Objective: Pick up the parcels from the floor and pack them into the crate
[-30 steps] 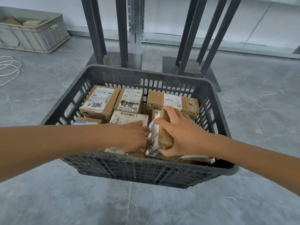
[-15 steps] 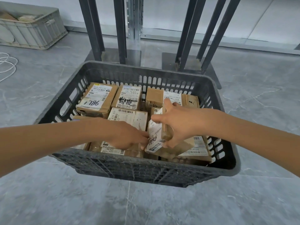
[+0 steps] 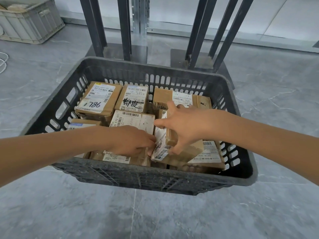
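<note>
A black slotted plastic crate (image 3: 155, 176) stands on the grey floor and holds several brown cardboard parcels with white labels. My right hand (image 3: 186, 128) grips a small labelled parcel (image 3: 161, 145), tilted on edge near the crate's front middle. My left hand (image 3: 133, 140) reaches in from the left, its fingertips touching that same parcel's lower left edge. A parcel marked 786 (image 3: 98, 99) lies flat at the back left. Another flat parcel (image 3: 133, 120) lies just behind my left hand.
Dark metal rack legs on base plates (image 3: 124, 49) rise right behind the crate. A grey plastic bin (image 3: 32, 21) sits at the far left by the wall. A white cable (image 3: 4, 61) lies on the floor at the left edge.
The small parcel in my right hand has moved slightly deeper and lower into the crate. My left hand stays against it. The parcel under it at the front right now shows more.
</note>
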`<state>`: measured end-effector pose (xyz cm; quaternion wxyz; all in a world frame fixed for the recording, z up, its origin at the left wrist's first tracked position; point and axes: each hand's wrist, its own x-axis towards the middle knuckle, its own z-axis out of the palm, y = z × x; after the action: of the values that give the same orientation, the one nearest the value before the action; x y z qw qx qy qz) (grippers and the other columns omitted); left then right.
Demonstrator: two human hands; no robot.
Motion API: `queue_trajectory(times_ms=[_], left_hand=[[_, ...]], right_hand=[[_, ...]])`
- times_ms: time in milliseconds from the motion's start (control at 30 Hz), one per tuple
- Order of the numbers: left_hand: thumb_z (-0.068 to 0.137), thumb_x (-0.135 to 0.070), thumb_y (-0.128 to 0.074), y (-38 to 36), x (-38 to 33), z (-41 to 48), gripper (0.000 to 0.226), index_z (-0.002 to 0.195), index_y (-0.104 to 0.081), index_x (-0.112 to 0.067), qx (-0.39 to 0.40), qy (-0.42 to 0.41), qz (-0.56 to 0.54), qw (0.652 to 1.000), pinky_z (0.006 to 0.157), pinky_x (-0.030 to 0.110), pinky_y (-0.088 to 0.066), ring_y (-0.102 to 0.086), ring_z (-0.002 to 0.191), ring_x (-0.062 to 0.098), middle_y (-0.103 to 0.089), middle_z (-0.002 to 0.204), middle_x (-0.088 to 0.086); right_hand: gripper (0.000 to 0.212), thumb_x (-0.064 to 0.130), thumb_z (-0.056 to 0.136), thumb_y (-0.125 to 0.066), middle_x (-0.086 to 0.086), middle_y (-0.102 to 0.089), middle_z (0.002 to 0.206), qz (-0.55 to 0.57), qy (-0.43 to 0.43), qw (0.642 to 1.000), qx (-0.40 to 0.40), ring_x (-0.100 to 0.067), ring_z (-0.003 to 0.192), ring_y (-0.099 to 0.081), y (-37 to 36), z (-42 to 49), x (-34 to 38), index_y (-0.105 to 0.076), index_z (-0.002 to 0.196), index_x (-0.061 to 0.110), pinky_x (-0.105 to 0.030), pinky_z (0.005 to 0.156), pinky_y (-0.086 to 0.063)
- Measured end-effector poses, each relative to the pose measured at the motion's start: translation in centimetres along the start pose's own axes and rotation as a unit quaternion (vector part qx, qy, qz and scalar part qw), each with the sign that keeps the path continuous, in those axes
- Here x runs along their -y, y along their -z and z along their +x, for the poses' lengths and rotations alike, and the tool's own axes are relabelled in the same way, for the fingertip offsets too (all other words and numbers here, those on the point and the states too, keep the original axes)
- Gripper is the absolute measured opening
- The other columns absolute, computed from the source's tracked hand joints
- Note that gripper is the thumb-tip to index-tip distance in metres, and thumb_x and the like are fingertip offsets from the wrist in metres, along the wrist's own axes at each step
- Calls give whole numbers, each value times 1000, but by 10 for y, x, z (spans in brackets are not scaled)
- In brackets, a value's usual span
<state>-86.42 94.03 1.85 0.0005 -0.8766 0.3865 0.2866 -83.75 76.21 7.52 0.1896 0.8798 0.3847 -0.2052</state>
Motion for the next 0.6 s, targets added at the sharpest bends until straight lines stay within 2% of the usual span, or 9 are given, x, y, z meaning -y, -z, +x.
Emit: queue_trajectory(times_ms=[67,133,200,267,333,400,467,533,600], left_hand=[[91,-10,-39,-5,0,8,28,106,-61,-19,-28,16,-31,999,76,24,-43,-54,95,12,-55,116,-13],[90,-12,-46,-8,3,13,23,88,-68,-18,-83,84,-179,977,68,11,-41,-57,79,7,-63,90,-15],[89,-14,-53,-7,12,12,22,75,-70,-15,-142,159,-368,905,67,12,-48,-65,67,6,-71,71,-5],[89,-13,-55,-6,26,6,17,77,-67,-9,-197,203,-450,847,72,27,-58,-71,68,11,-73,68,3],[87,-27,-62,-4,27,0,19,94,-64,-9,-210,224,-470,828,65,29,-60,-72,69,11,-74,74,2],[68,-61,-68,1,17,-2,67,116,-51,-19,-172,228,-528,800,61,28,-59,-71,79,12,-69,98,-5],[46,-84,-62,10,-1,0,107,137,-26,-40,-118,200,-590,773,74,35,-58,-62,100,12,-52,127,-6],[43,-86,-62,17,-16,5,121,143,-6,-47,-108,169,-607,769,83,38,-55,-54,114,17,-36,147,-2],[51,-77,-66,21,-27,10,112,143,-11,-45,-119,175,-586,782,78,33,-57,-50,114,17,-36,146,-2]], right_hand=[[88,68,68,-64,-15,-22,134,6,4,1000,-11,-10,59,-24,-3,3,-4,-22,140,40,-25,51,-25],[84,72,66,-63,-12,-25,128,36,8,999,-36,-10,62,-31,-10,2,-11,-26,135,39,-26,53,-29],[87,76,64,-61,-7,-25,122,93,6,994,-55,-6,69,-37,-21,-5,-20,-24,133,39,-26,55,-35],[94,80,62,-59,-4,-26,123,133,2,989,-65,-6,75,-39,-31,-15,-29,-16,137,42,-26,63,-38],[101,85,58,-55,-4,-28,126,130,-11,988,-84,-11,85,-41,-35,-19,-34,-9,139,45,-27,70,-37],[111,87,54,-56,-7,-28,133,116,-10,988,-102,-14,92,-38,-33,-18,-30,2,140,47,-31,78,-36],[120,82,54,-63,-6,-22,144,191,21,976,-101,-17,101,-43,-26,-16,-20,14,139,51,-30,84,-40],[119,75,57,-69,5,-12,154,356,66,929,-78,-13,116,-43,-18,-15,-19,17,136,57,-20,85,-40],[102,72,63,-67,11,-20,154,519,71,848,-77,-3,126,-36,-11,-18,-33,2,137,60,-14,87,-36]])
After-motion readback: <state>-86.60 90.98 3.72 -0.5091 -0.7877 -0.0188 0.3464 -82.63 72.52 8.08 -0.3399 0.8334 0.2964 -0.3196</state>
